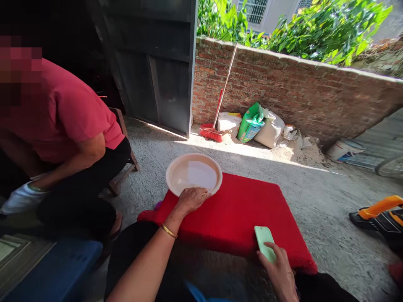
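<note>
A pale pink, round basin (171, 177) stands on the far left part of a red cloth-covered surface (239, 205) in front of me. Its inside looks pale and shiny; I cannot tell for certain whether it holds water. My left hand (192, 199), with a gold bangle and a ring, closes over the basin's near rim. At the right, my right hand (278, 266) grips a light green, flat, phone-shaped piece (263, 235) between thumb and fingers, near the red surface's front edge. A small dark mark shows at its far end.
A person in a red shirt (72, 100), one hand in a white glove (22, 199), sits at the left. A broom (210, 133), a green sack (250, 126) and a white sack (270, 128) stand by the brick wall. An orange-handled black object (378, 214) is at the right.
</note>
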Demonstrator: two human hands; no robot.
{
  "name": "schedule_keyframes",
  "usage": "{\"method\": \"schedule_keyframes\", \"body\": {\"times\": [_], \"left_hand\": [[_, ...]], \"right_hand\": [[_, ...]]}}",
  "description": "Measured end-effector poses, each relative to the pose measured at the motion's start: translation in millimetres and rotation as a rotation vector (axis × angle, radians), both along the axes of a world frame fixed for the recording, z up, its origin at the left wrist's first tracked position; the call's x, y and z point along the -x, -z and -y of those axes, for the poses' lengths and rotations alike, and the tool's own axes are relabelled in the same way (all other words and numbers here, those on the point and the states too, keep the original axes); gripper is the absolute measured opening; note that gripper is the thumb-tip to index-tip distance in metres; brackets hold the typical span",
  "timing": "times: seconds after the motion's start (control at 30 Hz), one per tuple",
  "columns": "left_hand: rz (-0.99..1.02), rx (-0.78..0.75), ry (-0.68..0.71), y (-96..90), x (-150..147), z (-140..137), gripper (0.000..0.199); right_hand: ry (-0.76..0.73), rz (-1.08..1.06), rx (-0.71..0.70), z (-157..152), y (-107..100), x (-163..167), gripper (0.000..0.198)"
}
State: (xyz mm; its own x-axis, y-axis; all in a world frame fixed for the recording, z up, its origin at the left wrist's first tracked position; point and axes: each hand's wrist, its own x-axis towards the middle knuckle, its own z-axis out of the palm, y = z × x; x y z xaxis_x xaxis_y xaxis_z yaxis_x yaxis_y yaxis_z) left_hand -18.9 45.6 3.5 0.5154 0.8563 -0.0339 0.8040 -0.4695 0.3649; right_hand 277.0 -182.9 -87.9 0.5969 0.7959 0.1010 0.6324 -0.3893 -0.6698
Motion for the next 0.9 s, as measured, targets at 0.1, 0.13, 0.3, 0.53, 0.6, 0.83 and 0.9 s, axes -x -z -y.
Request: {"method": "schedule_keyframes", "body": {"times": [0.1, 0.13, 0.3, 0.53, 0.6, 0.83, 0.9], "left_hand": [[-0.018, 0.009, -0.007, -1.5, 0.4, 0.5, 0.044], [-0.022, 0.012, -0.009, -1.6, 0.5, 0.7, 0.044], [-0.020, -0.002, -0.028, -1.0, -0.2, 2.5, 0.045], [0.005, -0.006, -0.024, 0.4, -1.2, 1.5, 0.046], [0.002, 0.003, -0.030, 0.6, -1.1, 1.2, 0.046], [0.023, 0.036, -0.031, -1.4, 0.0, 1.6, 0.049], [0.035, 0.052, -0.022, -2.3, 0.2, 1.6, 0.050]], "right_hand": [[-0.277, -0.072, 0.042, 4.6, 4.6, 57.0, 0.032], [-0.405, -0.094, 0.070, 4.7, 3.3, 74.5, 0.029], [-0.549, -0.136, 0.020, -4.5, -8.8, 74.6, 0.027], [0.018, -0.025, 0.080, -38.7, -7.1, -2.3, 0.058], [-0.113, -0.071, 0.100, -40.8, -8.0, 23.3, 0.051], [-0.553, -0.224, 0.098, -69.3, -24.2, 83.4, 0.033], [-0.360, -0.180, 0.033, -99.7, -28.2, 58.5, 0.045]]}}
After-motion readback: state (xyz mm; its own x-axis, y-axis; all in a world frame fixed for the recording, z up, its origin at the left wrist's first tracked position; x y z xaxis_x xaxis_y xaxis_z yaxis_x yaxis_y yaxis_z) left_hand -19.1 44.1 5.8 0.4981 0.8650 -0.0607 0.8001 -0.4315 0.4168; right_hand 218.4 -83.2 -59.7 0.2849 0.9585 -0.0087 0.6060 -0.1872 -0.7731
